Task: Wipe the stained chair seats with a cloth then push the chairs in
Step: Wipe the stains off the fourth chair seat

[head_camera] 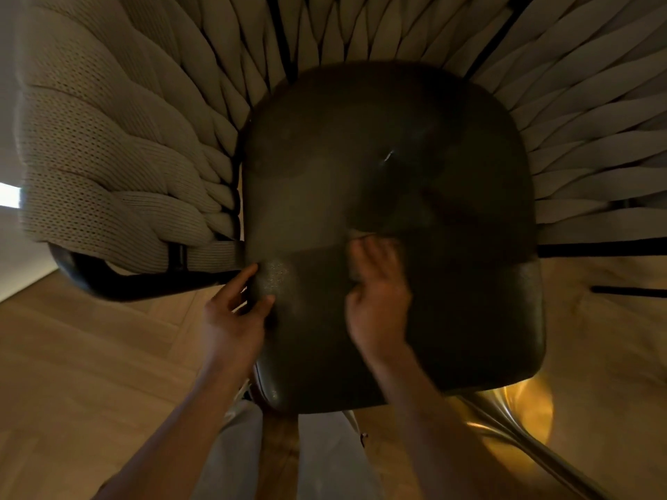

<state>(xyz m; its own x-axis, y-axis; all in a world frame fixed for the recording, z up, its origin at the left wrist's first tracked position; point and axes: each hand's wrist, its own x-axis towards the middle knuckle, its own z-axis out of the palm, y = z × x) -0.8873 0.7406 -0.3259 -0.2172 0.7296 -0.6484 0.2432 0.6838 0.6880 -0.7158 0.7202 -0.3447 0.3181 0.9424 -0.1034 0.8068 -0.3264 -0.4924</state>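
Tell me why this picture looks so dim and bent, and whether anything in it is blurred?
Head view: light is low, so the dark rounded leather seat cushion is nearly black; the wide-angle lens fans the beige woven chair straps outward; the right hand, on a dim cloth, is motion-smeared, the left hand at the seat's edge sharper; a golden glare shines on the wooden floor.

The dark padded leather chair seat [389, 167] lies open across its middle and far half. Woven beige rope strapping [119, 149] walls in its left, rear and right edges. The front edge opens onto the light wooden plank floor [72, 373]. The left hand [234, 312] occupies the front-left corner; the right hand [377, 301] covers the front centre.
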